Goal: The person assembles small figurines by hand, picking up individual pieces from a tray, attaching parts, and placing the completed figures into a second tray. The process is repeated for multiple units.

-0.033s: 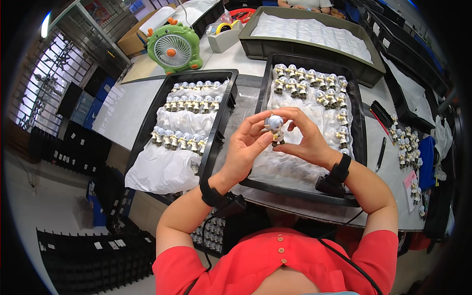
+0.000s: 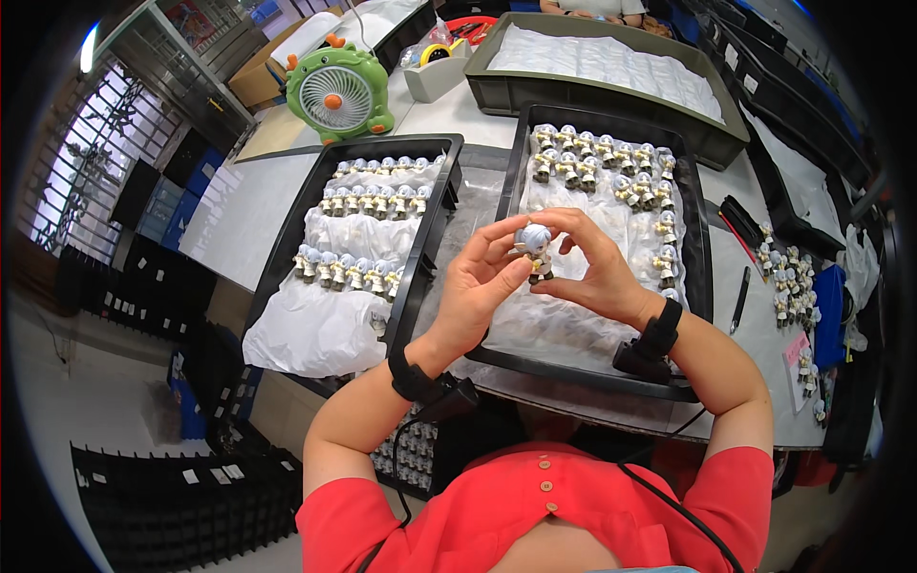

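Note:
Between my two hands a small figurine [image 2: 537,250] stands upright, with pale blue hair, a white and gold outfit and a dark base. My left hand [image 2: 480,283] grips it from the left, the thumb against its lower body. My right hand [image 2: 604,270] closes on it from the other side, index finger by the head and thumb by the base. Below them is the right black tray [image 2: 705,258], lined with white sheeting, with similar figurines [image 2: 584,164] along its far and right sides. The left black tray [image 2: 287,244] carries rows of the same figurines [image 2: 349,271] between white sheets.
A green cartoon-shaped fan [image 2: 336,93] stands behind the left tray. An olive bin [image 2: 611,100] lies at the back, a person [image 2: 597,8] beyond it. At the right are loose figurines [image 2: 791,286], a black pen-like tool [image 2: 740,300] and a blue box [image 2: 829,315].

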A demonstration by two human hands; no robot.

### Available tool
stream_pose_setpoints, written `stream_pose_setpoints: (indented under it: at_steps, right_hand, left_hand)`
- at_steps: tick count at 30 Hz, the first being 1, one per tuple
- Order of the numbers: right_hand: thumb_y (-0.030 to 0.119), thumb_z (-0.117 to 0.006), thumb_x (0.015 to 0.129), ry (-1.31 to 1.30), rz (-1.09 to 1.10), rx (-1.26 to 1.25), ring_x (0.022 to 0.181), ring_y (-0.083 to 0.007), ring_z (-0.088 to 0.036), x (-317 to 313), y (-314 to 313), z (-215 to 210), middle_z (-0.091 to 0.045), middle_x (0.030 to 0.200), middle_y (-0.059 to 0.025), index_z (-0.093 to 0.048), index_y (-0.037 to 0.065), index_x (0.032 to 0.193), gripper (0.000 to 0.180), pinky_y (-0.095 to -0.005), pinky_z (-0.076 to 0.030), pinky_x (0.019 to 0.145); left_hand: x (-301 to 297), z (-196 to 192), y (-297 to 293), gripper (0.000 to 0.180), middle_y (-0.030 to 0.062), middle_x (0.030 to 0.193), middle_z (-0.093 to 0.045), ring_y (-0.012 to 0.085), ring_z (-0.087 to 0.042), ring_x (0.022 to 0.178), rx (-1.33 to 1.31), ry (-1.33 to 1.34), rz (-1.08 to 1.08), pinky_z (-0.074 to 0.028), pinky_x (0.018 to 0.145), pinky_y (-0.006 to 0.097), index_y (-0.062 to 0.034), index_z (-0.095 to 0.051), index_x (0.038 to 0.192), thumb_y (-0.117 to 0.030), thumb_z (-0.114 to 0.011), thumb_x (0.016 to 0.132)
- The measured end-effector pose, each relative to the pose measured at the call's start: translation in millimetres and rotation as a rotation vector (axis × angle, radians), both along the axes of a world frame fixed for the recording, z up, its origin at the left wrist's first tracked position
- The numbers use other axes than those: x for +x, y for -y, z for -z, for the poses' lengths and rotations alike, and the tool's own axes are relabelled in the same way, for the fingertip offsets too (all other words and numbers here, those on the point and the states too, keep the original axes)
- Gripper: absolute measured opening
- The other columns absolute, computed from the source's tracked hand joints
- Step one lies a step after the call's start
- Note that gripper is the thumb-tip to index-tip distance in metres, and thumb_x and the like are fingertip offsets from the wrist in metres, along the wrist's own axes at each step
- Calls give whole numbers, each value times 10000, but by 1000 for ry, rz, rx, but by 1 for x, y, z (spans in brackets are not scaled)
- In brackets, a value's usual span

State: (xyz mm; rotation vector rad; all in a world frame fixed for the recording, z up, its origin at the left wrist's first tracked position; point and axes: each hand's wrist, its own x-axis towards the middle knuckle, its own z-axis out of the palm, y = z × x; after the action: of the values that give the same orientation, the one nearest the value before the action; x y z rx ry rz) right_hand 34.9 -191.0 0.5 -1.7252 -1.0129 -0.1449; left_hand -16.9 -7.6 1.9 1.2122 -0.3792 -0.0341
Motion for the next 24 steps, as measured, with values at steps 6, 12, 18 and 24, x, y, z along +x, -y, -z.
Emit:
stream_pose_setpoints:
  at_steps: [6,12,18,24]
  right_hand:
    - [70,-797,637,47,10,13,963,-175,-540,0,1,3,-514,1221,-38,-479,172,1271,717,-296,-460,756]
    - [80,-820,622,33,16,-3,1014,-182,-516,-3,-1,-1,-495,1248,-76,-484,122,1258,720,-290,-446,766]
    - [105,-815,620,61,78,-44,1017,-205,-535,-6,-1,-5,-493,1206,-68,-475,136,1269,734,-319,-471,808]
    - [31,-762,634,278,167,-7,1013,-267,-529,-7,-5,-5,-511,1145,-84,-502,111,1237,661,-353,-476,843]
  left_hand:
    - [-4,-4,3,417,90,1195,-526,139,-555,1007,80,74,-36,-469,864,282,-46,-424,1299,-53,-558,904]
    - [-3,-3,1,422,105,1188,-531,137,-559,1009,0,2,-13,-465,870,296,-54,-371,1316,-82,-529,926]
    - [-1,1,-1,335,109,1185,-523,151,-559,1034,-140,-129,17,-467,883,312,-68,-356,1257,-137,-484,955]
    - [0,3,1,310,95,1190,-496,157,-552,1052,-50,-135,-72,-483,875,298,-45,-389,1227,-150,-492,954]
